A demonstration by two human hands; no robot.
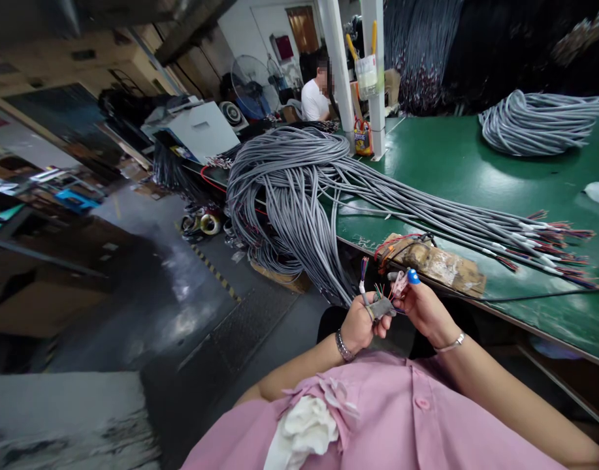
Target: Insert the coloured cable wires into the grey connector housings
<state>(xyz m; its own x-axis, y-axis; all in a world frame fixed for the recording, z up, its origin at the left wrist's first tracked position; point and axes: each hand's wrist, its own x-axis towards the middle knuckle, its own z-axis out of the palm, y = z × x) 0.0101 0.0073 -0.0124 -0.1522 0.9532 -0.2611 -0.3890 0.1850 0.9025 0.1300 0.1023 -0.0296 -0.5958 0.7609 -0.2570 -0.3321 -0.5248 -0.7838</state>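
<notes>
My left hand is closed around a grey cable whose stripped end shows several coloured wires. A flat grey piece lies across its fingers, with thin green and orange wires fanning out above. Close by on the right, my right hand pinches a small pinkish-white piece beside those wires; its exact kind is unclear. One fingertip of that hand wears a blue cover. Both hands are in front of my body, at the near edge of the green table.
A thick bundle of grey cables drapes over the table's left edge, its stripped ends lying right. Near my right hand is a taped cardboard piece. A coiled cable bundle lies farther back. Behind the post sits a person.
</notes>
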